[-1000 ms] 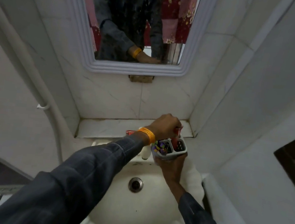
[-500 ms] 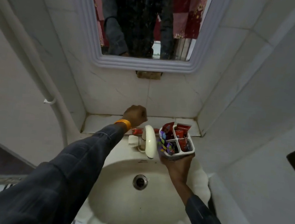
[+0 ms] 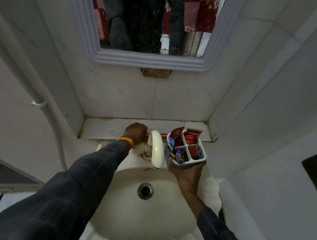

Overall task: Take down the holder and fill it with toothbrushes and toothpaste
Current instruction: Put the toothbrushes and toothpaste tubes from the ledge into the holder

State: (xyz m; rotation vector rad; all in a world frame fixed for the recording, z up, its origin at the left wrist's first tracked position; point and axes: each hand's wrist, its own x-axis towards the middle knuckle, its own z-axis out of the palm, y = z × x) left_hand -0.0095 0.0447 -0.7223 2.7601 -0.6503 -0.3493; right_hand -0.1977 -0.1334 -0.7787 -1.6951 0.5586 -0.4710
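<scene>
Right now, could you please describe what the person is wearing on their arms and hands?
Both arms are covered by long dark grey sleeves with a faint check pattern: the left sleeve and the right sleeve. An orange wristband sits at the left cuff. The left hand and the right hand are bare, with no gloves; no rings show.

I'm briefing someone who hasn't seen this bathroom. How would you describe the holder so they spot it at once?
Start at the white basin and its curved tap. Just right of the tap, the right hand holds up the holder: a small white box split into four compartments, with red toothpaste tubes and colourful toothbrushes poking out.
</scene>
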